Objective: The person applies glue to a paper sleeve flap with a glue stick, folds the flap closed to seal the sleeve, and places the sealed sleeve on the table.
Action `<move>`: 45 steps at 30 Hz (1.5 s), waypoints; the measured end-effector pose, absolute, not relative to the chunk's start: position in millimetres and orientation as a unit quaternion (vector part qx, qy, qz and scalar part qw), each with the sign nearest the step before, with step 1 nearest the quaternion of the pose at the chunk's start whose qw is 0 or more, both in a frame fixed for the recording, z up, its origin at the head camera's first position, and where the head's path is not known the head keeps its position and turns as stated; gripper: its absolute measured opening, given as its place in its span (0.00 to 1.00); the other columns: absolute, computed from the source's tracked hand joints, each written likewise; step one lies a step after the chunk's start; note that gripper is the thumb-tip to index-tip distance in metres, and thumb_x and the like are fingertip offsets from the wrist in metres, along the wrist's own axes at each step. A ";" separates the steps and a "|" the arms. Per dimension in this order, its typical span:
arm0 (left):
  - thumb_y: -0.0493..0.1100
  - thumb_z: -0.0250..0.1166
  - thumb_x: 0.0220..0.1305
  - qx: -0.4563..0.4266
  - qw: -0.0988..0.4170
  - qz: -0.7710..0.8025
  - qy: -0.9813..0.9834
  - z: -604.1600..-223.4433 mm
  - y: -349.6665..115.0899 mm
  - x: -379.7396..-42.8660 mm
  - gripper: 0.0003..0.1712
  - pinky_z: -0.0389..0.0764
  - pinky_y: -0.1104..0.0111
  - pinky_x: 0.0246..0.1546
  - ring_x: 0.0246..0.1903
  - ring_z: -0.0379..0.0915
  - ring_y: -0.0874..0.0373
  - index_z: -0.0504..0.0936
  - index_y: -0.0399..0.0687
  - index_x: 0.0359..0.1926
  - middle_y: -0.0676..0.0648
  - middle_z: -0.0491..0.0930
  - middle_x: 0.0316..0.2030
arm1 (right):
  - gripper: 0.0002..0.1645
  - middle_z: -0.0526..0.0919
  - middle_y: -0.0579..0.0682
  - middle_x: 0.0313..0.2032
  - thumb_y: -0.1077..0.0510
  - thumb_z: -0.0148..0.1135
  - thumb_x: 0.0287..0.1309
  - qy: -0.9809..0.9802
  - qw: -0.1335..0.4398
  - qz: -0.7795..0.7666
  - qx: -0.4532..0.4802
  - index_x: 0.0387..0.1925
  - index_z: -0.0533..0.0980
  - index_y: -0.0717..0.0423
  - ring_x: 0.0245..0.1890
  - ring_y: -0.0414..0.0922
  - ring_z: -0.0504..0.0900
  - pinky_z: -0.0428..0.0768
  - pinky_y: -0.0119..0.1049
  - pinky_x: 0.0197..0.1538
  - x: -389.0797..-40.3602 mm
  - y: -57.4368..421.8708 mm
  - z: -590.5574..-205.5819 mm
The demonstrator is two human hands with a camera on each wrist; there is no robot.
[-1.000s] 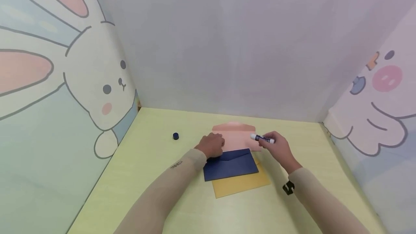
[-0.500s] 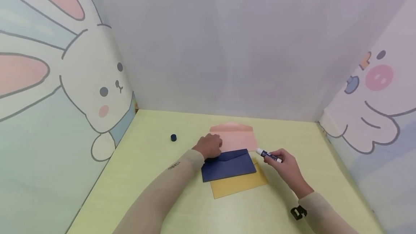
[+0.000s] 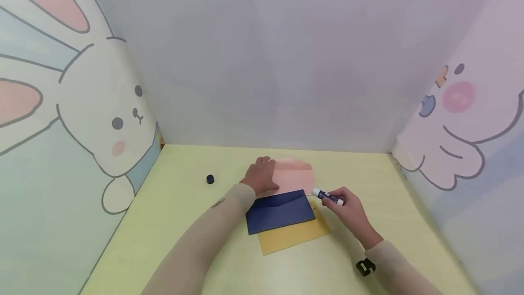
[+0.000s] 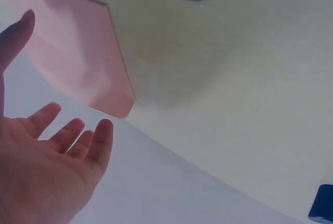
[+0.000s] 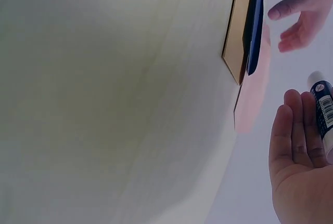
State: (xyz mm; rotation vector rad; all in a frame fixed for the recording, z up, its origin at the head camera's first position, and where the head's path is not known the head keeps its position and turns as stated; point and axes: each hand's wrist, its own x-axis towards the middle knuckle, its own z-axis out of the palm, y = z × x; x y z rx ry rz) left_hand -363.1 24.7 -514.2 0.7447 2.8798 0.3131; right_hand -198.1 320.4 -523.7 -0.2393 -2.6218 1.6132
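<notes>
A pink envelope lies on the table with its flap unfolded toward the back wall. My left hand is over its left side, thumb and fingers spread; in the left wrist view the hand appears raised, holding nothing. My right hand grips a glue stick without its cap, white tip pointing left, near the pink envelope's lower right corner. A navy envelope overlaps a yellow envelope in front of the pink one. The dark blue cap stands apart at the left.
The pale yellow table meets a grey wall at the back. Side walls bear a painted rabbit on the left and another cartoon animal on the right. A dark wrist device is on the right sleeve.
My left hand has opened from curled fingers and reached farther over the pink envelope. The right hand has drawn the glue stick back from above the pink envelope to its lower right corner.
</notes>
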 end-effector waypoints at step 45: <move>0.79 0.67 0.80 0.085 0.104 0.200 0.971 -553.9 85.5 -399.1 0.46 0.63 0.62 0.20 0.15 0.64 0.58 0.75 0.51 0.16 0.54 0.64 0.14 | 0.19 0.96 0.63 0.53 0.57 0.81 0.76 -0.836 0.033 0.537 -0.111 0.56 0.82 0.63 0.47 0.43 0.94 0.87 0.30 0.43 -190.5 321.7 -521.4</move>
